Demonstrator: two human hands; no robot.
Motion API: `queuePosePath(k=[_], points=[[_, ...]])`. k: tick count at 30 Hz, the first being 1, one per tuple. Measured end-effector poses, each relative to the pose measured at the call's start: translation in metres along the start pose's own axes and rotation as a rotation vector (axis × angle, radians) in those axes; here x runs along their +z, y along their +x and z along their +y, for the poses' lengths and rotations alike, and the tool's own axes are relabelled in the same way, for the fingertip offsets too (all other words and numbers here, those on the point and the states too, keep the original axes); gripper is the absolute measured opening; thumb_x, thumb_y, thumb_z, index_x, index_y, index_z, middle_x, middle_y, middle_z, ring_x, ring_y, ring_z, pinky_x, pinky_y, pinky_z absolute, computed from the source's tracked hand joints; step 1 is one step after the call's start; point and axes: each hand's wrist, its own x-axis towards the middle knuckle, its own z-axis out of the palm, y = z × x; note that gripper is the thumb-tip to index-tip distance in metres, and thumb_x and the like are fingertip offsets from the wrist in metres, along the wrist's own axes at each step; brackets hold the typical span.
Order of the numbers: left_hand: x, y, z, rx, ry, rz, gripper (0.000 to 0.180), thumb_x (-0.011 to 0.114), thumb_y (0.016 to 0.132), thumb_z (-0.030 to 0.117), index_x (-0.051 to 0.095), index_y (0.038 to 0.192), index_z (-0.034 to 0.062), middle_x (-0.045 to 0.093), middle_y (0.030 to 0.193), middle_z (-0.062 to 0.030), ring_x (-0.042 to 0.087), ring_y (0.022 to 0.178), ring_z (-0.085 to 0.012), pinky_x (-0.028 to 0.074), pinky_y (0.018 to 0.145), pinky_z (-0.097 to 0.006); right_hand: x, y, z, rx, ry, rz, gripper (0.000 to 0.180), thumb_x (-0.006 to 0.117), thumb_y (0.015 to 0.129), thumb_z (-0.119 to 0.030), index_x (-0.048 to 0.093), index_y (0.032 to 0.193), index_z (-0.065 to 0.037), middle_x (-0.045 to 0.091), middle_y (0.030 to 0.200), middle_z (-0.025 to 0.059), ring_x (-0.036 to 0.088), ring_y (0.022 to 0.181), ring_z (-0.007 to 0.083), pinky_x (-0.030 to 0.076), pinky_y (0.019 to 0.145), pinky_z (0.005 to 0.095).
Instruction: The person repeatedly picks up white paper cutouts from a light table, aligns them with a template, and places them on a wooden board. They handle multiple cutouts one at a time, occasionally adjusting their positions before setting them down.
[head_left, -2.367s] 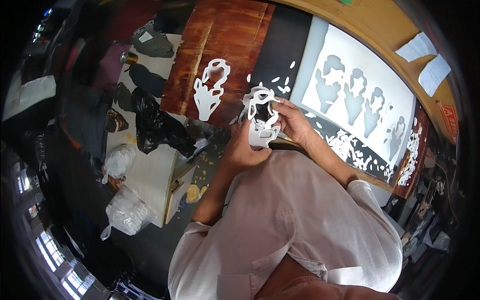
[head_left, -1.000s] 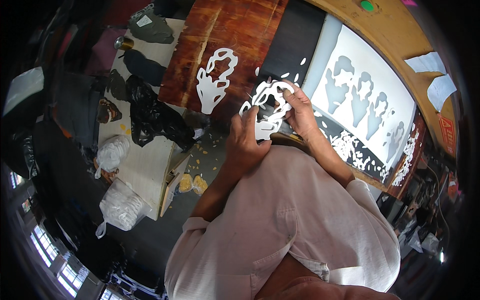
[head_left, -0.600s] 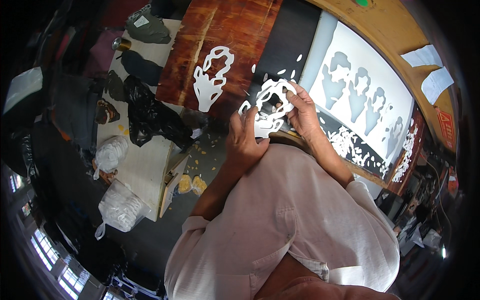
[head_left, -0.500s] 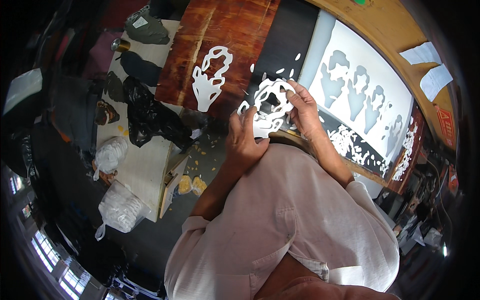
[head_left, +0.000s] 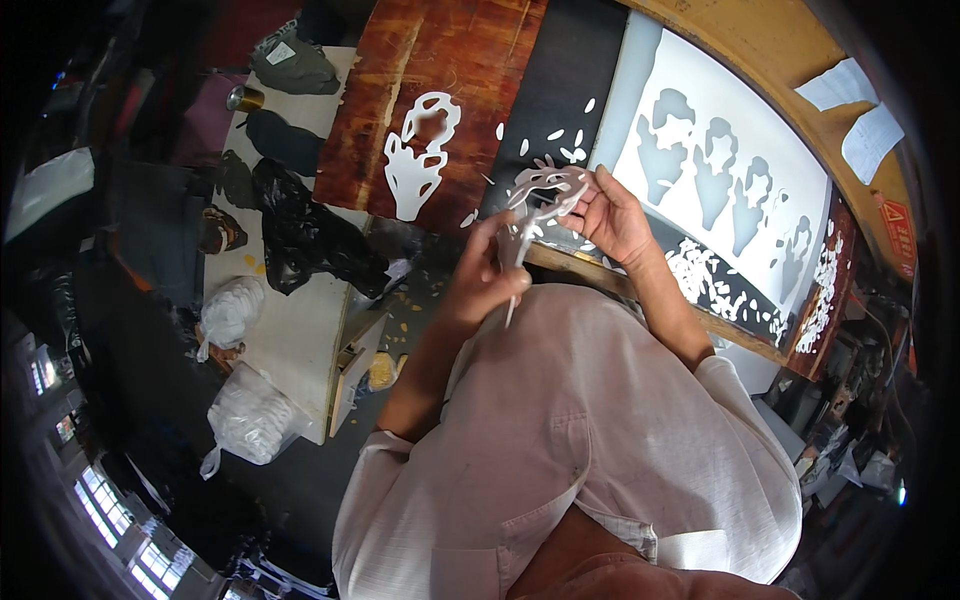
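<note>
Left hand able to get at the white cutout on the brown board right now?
Probably yes: the flat cutout lies uncovered on the brown board, near the left hand, though that hand is occupied with another white piece.

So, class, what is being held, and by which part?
A white cut-out piece: the left hand holds its lower part; the right hand touches its looped upper end.

Dark warped rim, bright windows (head_left: 101, 496), dim left
</note>
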Motion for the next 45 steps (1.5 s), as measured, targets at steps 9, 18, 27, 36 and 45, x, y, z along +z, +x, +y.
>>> queuePosePath(k=[9, 18, 27, 36, 45], points=[[-0.018, -0.006, 0.005, -0.114, -0.187, -0.041, 0.072, 0.068, 0.103, 0.037, 0.036, 0.164, 0.0157, 0.062, 0.137, -0.0081, 0.062, 0.096, -0.0221, 0.05, 0.07, -0.037, 0.005, -0.01, 0.002, -0.201, -0.579, 0.081, 0.032, 0.067, 0.102, -0.003, 0.069, 0.134, 0.0, 0.073, 0.127, 0.0107, 0.07, 0.107, 0.0182, 0.06, 0.098, 0.0341], [-0.025, 0.006, 0.012, -0.164, -0.556, -0.204, 0.078, 0.072, 0.098, 0.047, 0.037, 0.16, 0.0146, 0.061, 0.135, -0.0163, 0.065, 0.095, -0.0245, 0.053, 0.063, -0.033, 0.044, -0.027, -0.018, -0.165, -0.785, 0.306, 0.023, 0.068, 0.108, -0.026, 0.074, 0.117, -0.006, 0.076, 0.096, -0.0003, 0.071, 0.087, 0.009, 0.052, 0.071, 0.0233], [-0.016, 0.008, 0.004, -0.151, -0.467, -0.216, 0.081, 0.073, 0.097, 0.042, 0.034, 0.161, 0.0115, 0.06, 0.136, -0.0159, 0.065, 0.095, -0.0231, 0.053, 0.063, -0.032, 0.054, -0.026, -0.021, -0.146, -0.749, 0.505, 0.023, 0.068, 0.104, -0.018, 0.074, 0.121, -0.004, 0.074, 0.09, 0.0006, 0.068, 0.07, 0.0065, 0.046, 0.052, 0.0192], [0.006, 0.007, 0.002, 0.063, 0.704, -0.093, 0.092, 0.086, 0.078, 0.023, 0.042, 0.158, 0.0057, 0.055, 0.133, -0.0181, 0.06, 0.124, -0.0355, 0.05, 0.107, -0.046, 0.018, -0.015, -0.039, 0.061, -0.744, 0.487, 0.041, 0.071, 0.105, -0.032, 0.072, 0.124, 0.004, 0.075, 0.101, 0.0085, 0.07, 0.067, 0.0115, 0.059, 0.052, 0.0233], [0.024, 0.006, 0.004, 0.085, 1.053, -0.01, 0.093, 0.086, 0.073, 0.022, 0.046, 0.155, 0.0046, 0.052, 0.132, -0.0213, 0.054, 0.125, -0.0363, 0.043, 0.111, -0.043, 0.019, -0.03, -0.032, -0.012, -0.779, 0.3, 0.045, 0.073, 0.104, -0.03, 0.068, 0.134, 0.004, 0.076, 0.104, 0.0048, 0.072, 0.087, 0.0086, 0.062, 0.067, 0.0201]])
